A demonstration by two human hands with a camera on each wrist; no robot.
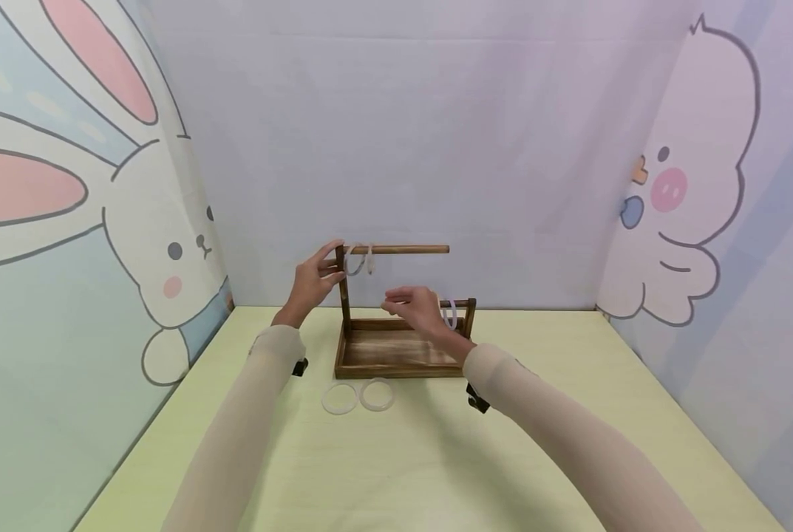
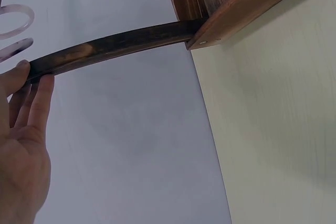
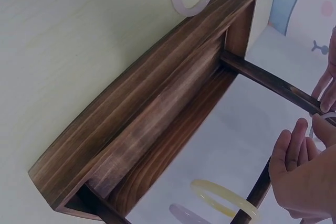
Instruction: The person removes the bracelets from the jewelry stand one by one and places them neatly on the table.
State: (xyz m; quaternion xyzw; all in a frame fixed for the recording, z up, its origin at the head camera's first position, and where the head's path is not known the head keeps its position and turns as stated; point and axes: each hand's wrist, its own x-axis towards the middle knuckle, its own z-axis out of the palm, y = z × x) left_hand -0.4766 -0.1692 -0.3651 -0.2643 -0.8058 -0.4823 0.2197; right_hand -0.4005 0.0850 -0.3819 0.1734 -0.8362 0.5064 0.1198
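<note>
- The two upper rings (image 1: 371,266) hang on the top rod (image 1: 409,250), near its left end, above the middle of the frame; they lie up and left of the right hand (image 1: 417,309).
- The rod's long axis runs left to right, its free end to the right; the rings hang across it.
- The left hand (image 1: 312,284) is nearer to them: its thumb and fingers clamp the top of the post (image 1: 344,295), just beside the rings.
- The right hand hangs below the rod with fingers loosely together; no ring shows in its grasp.
- Lower right of these, a lilac ring (image 1: 454,316) hangs on the low rod (image 1: 461,303); the right wrist view also shows a yellow ring (image 3: 239,199) there.
- Two front rings (image 1: 378,408) lie flat just before the tray (image 1: 403,372), lower centre.
- The pale desk (image 1: 383,473) spreads around the tray; a plain backdrop (image 1: 436,148) stands behind, a rabbit picture (image 1: 143,192) at left, a chick picture (image 1: 709,133) at right.
</note>
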